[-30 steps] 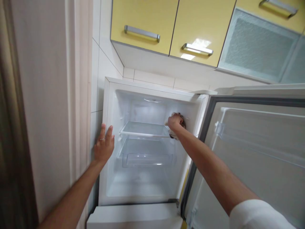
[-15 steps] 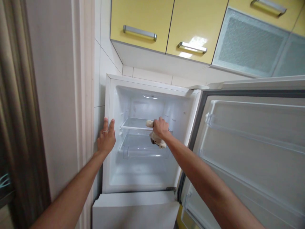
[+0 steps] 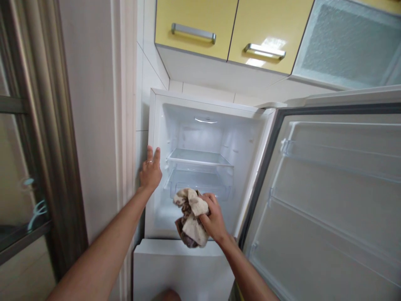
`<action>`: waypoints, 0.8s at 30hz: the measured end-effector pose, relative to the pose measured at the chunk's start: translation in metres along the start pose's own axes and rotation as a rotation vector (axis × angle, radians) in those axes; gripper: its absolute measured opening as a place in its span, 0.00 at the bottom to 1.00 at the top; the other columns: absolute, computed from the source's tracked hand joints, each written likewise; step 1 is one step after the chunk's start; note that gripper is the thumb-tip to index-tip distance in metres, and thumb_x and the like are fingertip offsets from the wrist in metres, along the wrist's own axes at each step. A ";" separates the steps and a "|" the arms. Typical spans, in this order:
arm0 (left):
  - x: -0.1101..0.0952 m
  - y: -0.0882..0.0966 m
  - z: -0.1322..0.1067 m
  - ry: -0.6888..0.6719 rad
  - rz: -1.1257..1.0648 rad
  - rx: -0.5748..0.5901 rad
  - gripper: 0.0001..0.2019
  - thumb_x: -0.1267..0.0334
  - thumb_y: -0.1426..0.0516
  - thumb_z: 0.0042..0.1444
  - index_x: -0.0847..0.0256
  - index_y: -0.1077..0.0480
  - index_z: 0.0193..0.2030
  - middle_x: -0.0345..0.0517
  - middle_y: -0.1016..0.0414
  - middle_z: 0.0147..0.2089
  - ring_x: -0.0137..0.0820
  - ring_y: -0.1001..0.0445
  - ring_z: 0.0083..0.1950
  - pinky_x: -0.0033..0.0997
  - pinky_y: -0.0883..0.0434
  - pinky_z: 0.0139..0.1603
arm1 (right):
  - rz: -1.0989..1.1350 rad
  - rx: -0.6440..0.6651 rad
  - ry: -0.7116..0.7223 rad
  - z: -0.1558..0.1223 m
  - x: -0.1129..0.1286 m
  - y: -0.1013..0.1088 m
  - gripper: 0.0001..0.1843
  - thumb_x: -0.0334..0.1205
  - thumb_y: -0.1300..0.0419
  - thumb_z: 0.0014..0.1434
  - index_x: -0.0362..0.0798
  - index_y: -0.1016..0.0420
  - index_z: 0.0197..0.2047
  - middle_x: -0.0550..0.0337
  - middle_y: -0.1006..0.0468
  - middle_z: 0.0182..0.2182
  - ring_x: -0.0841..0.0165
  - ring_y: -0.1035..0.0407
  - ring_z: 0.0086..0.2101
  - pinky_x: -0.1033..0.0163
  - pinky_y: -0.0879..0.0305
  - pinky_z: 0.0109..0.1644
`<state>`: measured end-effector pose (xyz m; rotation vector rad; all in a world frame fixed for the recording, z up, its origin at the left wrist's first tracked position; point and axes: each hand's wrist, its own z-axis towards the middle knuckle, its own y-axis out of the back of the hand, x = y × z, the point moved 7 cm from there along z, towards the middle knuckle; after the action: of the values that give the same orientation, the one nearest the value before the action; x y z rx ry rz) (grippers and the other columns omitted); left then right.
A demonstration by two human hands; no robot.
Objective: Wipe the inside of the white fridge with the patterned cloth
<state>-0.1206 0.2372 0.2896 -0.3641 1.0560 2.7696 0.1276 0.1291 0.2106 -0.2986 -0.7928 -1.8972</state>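
Observation:
An open white fridge compartment stands before me, with a clear glass shelf and a clear drawer below it. My left hand lies flat with fingers stretched against the compartment's left front edge; a ring is on one finger. My right hand is closed on a crumpled beige and brown cloth, held in front of the compartment's lower part, outside the shelf.
The fridge door stands wide open to the right with bare door racks. Yellow wall cabinets with metal handles hang above. A white wall and a glass door frame are on the left. A closed lower fridge door sits below.
My right hand came out of the fridge from the back right wall, past the shelf front, and down toward me with the cloth. The left hand stayed on the fridge edge.

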 end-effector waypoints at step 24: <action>-0.002 0.003 -0.005 0.061 -0.146 -0.048 0.36 0.70 0.49 0.64 0.55 0.54 0.78 0.58 0.66 0.81 0.61 0.34 0.68 0.64 0.32 0.63 | 0.057 -0.513 -0.404 -0.253 -0.080 0.091 0.23 0.58 0.34 0.56 0.50 0.17 0.47 0.48 0.19 0.46 0.53 0.22 0.46 0.55 0.26 0.53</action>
<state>-0.1187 0.2317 0.2878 -0.5128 0.9367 2.6737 0.2789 -0.0010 0.0129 -1.0352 -0.5307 -1.9914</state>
